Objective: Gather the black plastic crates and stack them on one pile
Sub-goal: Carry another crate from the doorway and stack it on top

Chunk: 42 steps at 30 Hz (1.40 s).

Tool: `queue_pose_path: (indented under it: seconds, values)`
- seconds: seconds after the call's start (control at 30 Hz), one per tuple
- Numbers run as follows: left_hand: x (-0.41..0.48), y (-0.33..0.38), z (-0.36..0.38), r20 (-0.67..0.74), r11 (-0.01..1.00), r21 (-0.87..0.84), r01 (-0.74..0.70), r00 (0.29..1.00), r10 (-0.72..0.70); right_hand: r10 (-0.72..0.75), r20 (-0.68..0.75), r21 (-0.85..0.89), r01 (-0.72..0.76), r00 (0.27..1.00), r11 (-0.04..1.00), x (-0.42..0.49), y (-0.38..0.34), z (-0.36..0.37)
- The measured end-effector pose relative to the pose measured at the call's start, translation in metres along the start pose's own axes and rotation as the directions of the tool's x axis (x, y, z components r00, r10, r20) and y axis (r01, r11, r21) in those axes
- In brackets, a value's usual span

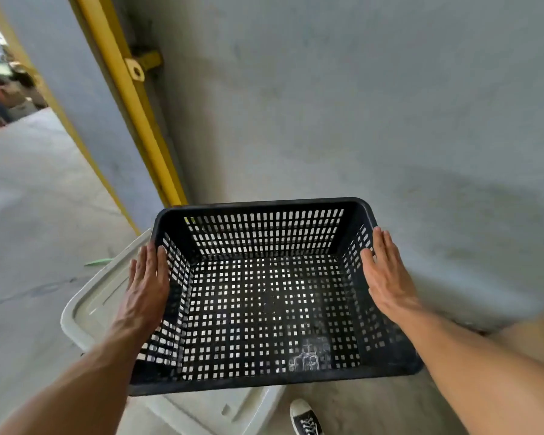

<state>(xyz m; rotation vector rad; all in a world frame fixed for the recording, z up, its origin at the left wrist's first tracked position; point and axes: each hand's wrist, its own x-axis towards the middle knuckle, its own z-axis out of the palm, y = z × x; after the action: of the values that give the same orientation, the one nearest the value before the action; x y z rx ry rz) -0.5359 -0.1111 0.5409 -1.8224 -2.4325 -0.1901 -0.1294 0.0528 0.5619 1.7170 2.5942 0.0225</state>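
One black plastic crate (264,309) with perforated walls and floor fills the lower middle of the head view. It is empty and appears to be held up over a white lid. My left hand (146,287) presses flat against the crate's left wall, fingers straight and pointing away from me. My right hand (387,277) presses flat against the right wall in the same way. The crate is clamped between both palms. No other black crate is in sight.
A white plastic bin lid (91,302) lies under the crate's left and near side. A grey concrete wall (358,105) stands just beyond, with a yellow pipe (132,98) along its corner. My shoe (305,417) stands on the concrete floor.
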Motion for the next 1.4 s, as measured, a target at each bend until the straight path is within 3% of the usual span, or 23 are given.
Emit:
queue_pose_path:
  seconds: [0.17,0.27,0.47,0.6,0.7,0.87,1.0,1.13,1.23,1.4]
  values:
    - [0.027,0.046,-0.058,-0.078,0.958,0.034,-0.284,0.955,0.286,0.239,-0.176,-0.064,-0.253,0.955,0.965,-0.111,0.021,-0.039]
    - [0.010,0.080,-0.092,-0.155,0.898,0.057,-0.437,0.885,0.440,0.389,-0.245,-0.084,-0.419,0.888,0.904,-0.192,0.029,-0.060]
    - [-0.040,0.173,-0.139,-0.267,0.715,0.081,-0.694,0.676,0.687,0.654,-0.302,-0.119,-0.709,0.693,0.695,-0.368,0.044,-0.102]
    - [-0.099,0.252,-0.166,-0.272,0.590,0.093,-0.802,0.550,0.790,0.776,-0.317,-0.190,-0.838,0.545,0.511,-0.496,0.048,-0.115]
    - [-0.152,0.313,-0.184,-0.295,0.475,0.113,-0.873,0.427,0.855,0.839,-0.342,-0.141,-0.906,0.424,0.400,-0.594,0.050,-0.124]
    - [-0.275,0.422,-0.211,-0.305,0.260,0.114,-0.959,0.215,0.928,0.921,-0.327,-0.128,-0.976,0.211,0.178,-0.772,0.034,-0.127]
    - [-0.410,0.513,-0.237,-0.357,0.019,0.117,-0.993,-0.024,0.934,0.948,-0.314,-0.194,-0.981,0.048,-0.015,-0.933,0.010,-0.145]
    - [-0.516,0.585,-0.274,-0.415,-0.121,0.140,-0.983,-0.170,0.894,0.940,-0.327,-0.168,-0.972,-0.100,-0.162,-1.052,-0.005,-0.179]
    - [-0.584,0.633,-0.315,-0.461,-0.205,0.133,-0.970,-0.244,0.853,0.929,-0.328,-0.177,-0.954,-0.174,-0.241,-1.126,-0.010,-0.219]
    - [-0.654,0.704,-0.389,-0.482,-0.248,0.164,-0.955,-0.297,0.824,0.895,-0.352,-0.106,-0.939,-0.273,-0.328,-1.202,-0.001,-0.272]
